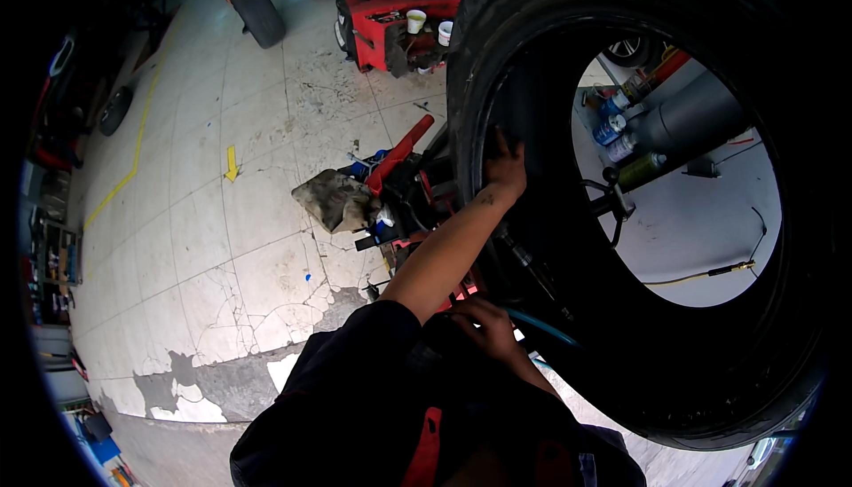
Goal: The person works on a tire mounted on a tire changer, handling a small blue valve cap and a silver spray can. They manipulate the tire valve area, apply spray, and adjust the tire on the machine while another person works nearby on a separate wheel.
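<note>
A large black tire stands upright on the right, close to me, with no wheel in its opening. My left hand reaches inside it, fingers apart, at the inner wall by the near bead. Lower down, my right hand is curled beside the tire's lower left edge. What its fingers close on is dark and hidden. A teal hose runs past this hand toward the tire. Left of the tire is a dark stand with a red handle and a stained cloth or pad.
Through the tire opening show several spray cans, a grey cylinder and a hose with a brass end. A red tire machine with cups stands farther back. Far left, another person holds a tire. The tiled floor is worn.
</note>
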Demonstrator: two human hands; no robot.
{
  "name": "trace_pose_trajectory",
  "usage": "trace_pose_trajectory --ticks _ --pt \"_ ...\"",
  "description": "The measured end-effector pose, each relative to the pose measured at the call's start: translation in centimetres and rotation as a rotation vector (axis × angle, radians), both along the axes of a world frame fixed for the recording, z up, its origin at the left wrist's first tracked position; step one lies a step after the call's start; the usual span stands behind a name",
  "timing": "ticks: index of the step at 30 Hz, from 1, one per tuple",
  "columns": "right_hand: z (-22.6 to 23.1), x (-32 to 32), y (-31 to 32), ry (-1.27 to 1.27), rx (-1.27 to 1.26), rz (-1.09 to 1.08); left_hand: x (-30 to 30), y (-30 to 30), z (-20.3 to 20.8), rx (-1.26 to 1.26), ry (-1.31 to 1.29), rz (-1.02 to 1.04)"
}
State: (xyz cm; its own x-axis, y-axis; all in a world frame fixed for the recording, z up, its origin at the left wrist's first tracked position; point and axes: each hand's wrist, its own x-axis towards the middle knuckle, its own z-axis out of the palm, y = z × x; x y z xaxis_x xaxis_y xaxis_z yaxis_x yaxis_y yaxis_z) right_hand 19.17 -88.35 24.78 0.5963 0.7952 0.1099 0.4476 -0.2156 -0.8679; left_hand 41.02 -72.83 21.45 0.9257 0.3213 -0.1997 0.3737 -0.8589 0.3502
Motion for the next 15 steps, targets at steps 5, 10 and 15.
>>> trace_pose_trajectory --ticks 5,10,15 --pt "-0.4 0.1 -0.1 -0.003 -0.007 0.007 -0.2 -0.1 0.1 0.022 -0.011 0.007" --pt "-0.5 0.1 0.0 0.001 -0.004 0.006 0.0 -0.1 -0.7 0.013 -0.047 0.022" --pt "-0.3 0.1 0.1 -0.006 -0.019 0.005 0.0 -0.2 -1.5 0.053 -0.073 0.016"
